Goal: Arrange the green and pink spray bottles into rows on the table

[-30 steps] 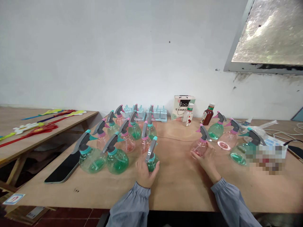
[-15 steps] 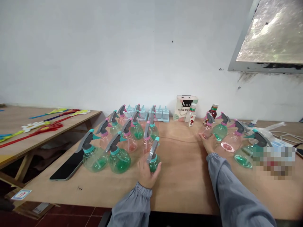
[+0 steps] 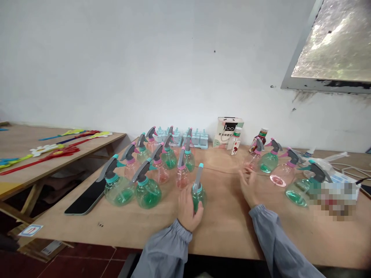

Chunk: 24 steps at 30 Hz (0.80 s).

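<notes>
My left hand (image 3: 188, 208) is wrapped round a green spray bottle (image 3: 199, 193) with a grey trigger and teal collar, standing on the wooden table (image 3: 220, 227). My right hand (image 3: 248, 186) hovers over the table with fingers spread and holds nothing. Just beyond it stands a pink spray bottle (image 3: 254, 157), apart from the hand. Left of my left hand stands a cluster of several green and pink spray bottles (image 3: 147, 187).
More spray bottles (image 3: 269, 160) stand at the right with a blurred patch beside them. A black phone (image 3: 86, 197) lies at the table's left edge. Ice-lolly moulds (image 3: 197, 138), a carton (image 3: 227, 132) and small drink bottles (image 3: 235, 141) line the wall. A side table (image 3: 34, 162) holds coloured sticks.
My right hand set the pink bottle down among the right-hand group, let go and drew back open. My left hand shifted the green bottle slightly right.
</notes>
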{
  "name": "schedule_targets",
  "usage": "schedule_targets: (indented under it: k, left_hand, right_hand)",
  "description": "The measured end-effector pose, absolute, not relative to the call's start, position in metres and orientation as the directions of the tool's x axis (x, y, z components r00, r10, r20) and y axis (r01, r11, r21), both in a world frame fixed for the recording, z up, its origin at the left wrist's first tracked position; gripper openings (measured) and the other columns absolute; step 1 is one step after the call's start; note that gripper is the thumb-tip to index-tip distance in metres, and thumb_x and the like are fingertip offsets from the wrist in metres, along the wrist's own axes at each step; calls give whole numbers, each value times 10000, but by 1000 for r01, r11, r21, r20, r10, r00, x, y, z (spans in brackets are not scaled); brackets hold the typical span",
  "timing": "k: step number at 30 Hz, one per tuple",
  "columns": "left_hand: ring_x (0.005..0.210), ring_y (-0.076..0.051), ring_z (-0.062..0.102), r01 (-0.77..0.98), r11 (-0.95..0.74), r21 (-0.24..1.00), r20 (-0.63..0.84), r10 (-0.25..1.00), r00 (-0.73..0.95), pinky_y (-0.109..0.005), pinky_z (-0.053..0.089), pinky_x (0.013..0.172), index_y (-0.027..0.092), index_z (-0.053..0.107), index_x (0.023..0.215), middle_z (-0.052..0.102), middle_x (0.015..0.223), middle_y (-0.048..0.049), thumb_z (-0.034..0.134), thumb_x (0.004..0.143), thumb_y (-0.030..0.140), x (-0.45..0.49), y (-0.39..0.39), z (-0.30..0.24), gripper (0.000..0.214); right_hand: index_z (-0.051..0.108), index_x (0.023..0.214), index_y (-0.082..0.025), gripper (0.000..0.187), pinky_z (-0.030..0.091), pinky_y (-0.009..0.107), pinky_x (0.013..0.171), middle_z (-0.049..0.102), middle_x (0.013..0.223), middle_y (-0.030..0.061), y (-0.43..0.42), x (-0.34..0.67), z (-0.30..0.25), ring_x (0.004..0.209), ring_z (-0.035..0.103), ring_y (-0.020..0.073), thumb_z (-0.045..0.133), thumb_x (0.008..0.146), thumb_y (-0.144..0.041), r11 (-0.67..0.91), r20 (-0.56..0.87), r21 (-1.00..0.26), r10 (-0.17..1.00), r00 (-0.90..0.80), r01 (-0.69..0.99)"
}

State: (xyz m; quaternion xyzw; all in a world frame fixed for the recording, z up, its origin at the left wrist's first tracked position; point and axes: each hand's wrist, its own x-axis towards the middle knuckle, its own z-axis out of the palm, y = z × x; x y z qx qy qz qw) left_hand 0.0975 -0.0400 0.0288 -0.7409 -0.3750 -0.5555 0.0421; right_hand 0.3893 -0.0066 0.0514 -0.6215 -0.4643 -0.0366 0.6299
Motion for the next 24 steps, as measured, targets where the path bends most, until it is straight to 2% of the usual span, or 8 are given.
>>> schedule_targets:
  k: [2,4,6,10,14,16,20,24]
  left_hand:
    - [1294,-337,555,603,-701,381,806,572,155,-526,471,1039,147,299,1535,563,1406,-206,514,859,245,112,-44,29,716]
    - [1308,-334,541,620,-682,389,762,616,200,-518,467,1038,132,290,1541,541,1436,-215,519,894,285,126,-48,30,703]
    - [1282,-338,557,638,-672,376,735,636,237,-506,479,1006,124,334,1525,555,1421,-226,535,925,364,136,-49,30,677]
    - [1230,-337,590,630,-689,358,740,621,258,-484,489,976,139,377,1506,586,1380,-225,589,904,550,130,-46,44,759]
    - [1306,-309,540,600,-688,408,872,489,-32,-496,429,1072,175,370,1487,554,1392,-200,574,938,458,92,-23,74,650]
    - [1323,-321,517,625,-638,450,870,471,-145,-525,401,1098,167,378,1468,539,1380,-204,593,919,461,75,-4,85,659]
    - [1306,-361,527,668,-549,502,793,601,-101,-561,416,1087,134,413,1417,549,1344,-219,658,831,552,63,35,79,761]
    - [1248,-392,574,725,-448,524,713,696,-85,-564,461,1027,102,458,1369,597,1279,-243,666,800,551,70,52,54,755]
  right_hand:
    - [544,1283,-204,613,425,505,1084,586,1296,154,-21,350,60,1213,562,294,558,875,-663,423,666,-690,688,287,587]
    - [475,1422,-228,771,413,487,1122,525,1449,154,-29,314,73,1336,507,307,692,802,-631,573,663,-657,749,14,490]
    - [415,1493,-241,891,424,465,1129,489,1515,143,-29,288,87,1376,490,300,775,751,-576,602,619,-692,779,-103,398]
    - [636,1274,-248,560,479,448,1073,674,1309,95,-10,277,101,1215,626,266,732,791,-516,522,545,-808,838,10,273]
    - [720,989,-245,402,528,457,981,773,967,57,5,296,101,996,713,272,722,723,-547,438,435,-898,883,177,25]
    - [710,914,-235,369,550,442,916,770,882,56,6,303,99,924,729,276,701,708,-541,410,383,-906,900,206,-106]
    - [664,788,-240,288,555,380,756,731,759,33,5,307,97,773,714,247,673,680,-507,416,358,-896,884,299,-155]
    - [630,729,-249,282,542,379,714,694,722,34,8,307,97,744,690,244,639,675,-525,413,367,-901,889,273,-132]
